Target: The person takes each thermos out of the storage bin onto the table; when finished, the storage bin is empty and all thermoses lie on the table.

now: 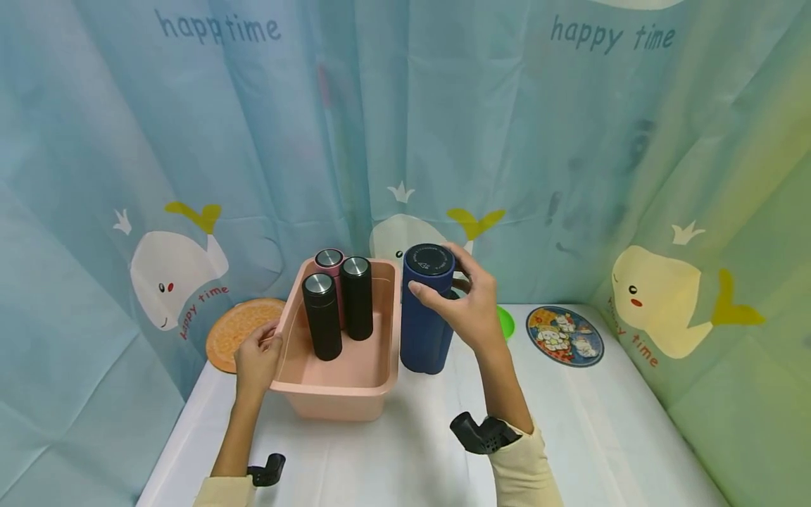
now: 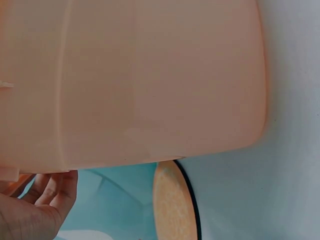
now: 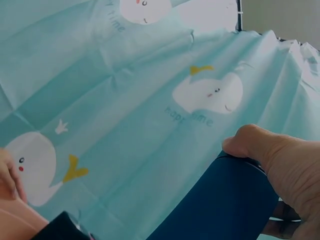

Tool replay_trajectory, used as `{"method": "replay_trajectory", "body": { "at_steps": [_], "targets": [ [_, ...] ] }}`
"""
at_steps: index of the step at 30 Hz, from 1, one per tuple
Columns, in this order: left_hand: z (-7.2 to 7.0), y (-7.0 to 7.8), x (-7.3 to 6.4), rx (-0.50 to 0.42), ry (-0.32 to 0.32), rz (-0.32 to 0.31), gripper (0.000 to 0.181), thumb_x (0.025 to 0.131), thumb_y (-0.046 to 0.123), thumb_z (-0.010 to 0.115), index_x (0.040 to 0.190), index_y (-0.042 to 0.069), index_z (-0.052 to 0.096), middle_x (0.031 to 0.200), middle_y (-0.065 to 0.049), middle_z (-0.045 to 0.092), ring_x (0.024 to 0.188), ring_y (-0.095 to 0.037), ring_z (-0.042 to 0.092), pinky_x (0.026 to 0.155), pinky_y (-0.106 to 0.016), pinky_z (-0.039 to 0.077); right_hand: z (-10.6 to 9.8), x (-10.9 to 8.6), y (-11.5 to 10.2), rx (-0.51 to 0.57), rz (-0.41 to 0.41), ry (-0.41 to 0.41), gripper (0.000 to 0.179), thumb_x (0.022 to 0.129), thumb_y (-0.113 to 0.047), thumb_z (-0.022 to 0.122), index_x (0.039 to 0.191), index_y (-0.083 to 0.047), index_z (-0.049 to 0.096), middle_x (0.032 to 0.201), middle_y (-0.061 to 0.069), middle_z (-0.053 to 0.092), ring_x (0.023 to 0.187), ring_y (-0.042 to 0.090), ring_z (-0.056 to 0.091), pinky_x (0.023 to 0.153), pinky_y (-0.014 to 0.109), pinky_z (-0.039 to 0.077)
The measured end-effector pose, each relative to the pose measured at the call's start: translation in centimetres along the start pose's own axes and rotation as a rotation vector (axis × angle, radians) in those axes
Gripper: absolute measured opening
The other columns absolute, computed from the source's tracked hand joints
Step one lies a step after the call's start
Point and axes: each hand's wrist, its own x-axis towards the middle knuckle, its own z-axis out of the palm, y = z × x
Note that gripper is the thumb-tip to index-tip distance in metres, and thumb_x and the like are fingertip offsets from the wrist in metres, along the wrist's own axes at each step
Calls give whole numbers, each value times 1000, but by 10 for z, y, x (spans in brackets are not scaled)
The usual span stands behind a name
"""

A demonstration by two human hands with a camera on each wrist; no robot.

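My left hand [image 1: 258, 355] grips the left rim of a pink plastic tub [image 1: 336, 407], fingers curled at its edge. Inside the tub stand two black thermos bottles [image 1: 323, 320] with silvery lid tops and a pink thermos bottle [image 1: 329, 259] behind them. My right hand [image 1: 465, 299] holds a big dark blue thermos [image 1: 423, 338] near its dark top, thumb on the near side and fingers around the far side. This thermos is upright, just right of the tub's right wall. In the right wrist view the thumb presses by the blue thermos's top edge.
An orange round mat [image 1: 237, 331] lies behind the tub's left side, partly hidden. A green item [image 1: 505, 322] shows behind my right wrist. Farther right lies a round patterned mat [image 1: 564, 336] on the white table [image 1: 570, 436]. A blue curtain [image 1: 481, 127] hangs behind.
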Motion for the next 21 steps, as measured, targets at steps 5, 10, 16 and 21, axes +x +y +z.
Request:
{"method": "replay_trajectory", "body": {
  "at_steps": [5,10,16,21],
  "targets": [
    [0,0,0,0,1,7,34,94,11,56,125,0,64,117,-22,68,104,-32,67,70,5,38,-10,-10,11,-38,33,23,54,74,-15,82,125,-15,63,113,3,68,105,9,59,85,33,53],
    [0,0,0,-8,-5,9,34,95,10,56,126,-1,63,117,-23,68,104,-33,67,71,5,38,-20,-21,24,-94,83,57,55,75,-16,83,125,-15,63,112,3,69,106,6,58,85,26,51],
    [0,-1,-1,-7,-1,21,34,94,10,56,126,-3,63,116,-24,68,103,-34,67,70,6,37,-32,-32,42,-137,145,89,54,76,-18,82,126,-15,62,112,3,69,105,6,58,84,21,50],
    [0,-1,-1,-7,-5,27,34,95,10,56,126,-3,63,116,-24,67,104,-35,67,71,6,37,-40,-41,60,-182,204,118,55,76,-20,82,126,-12,61,112,5,67,103,9,57,85,23,50]
  ]
}}
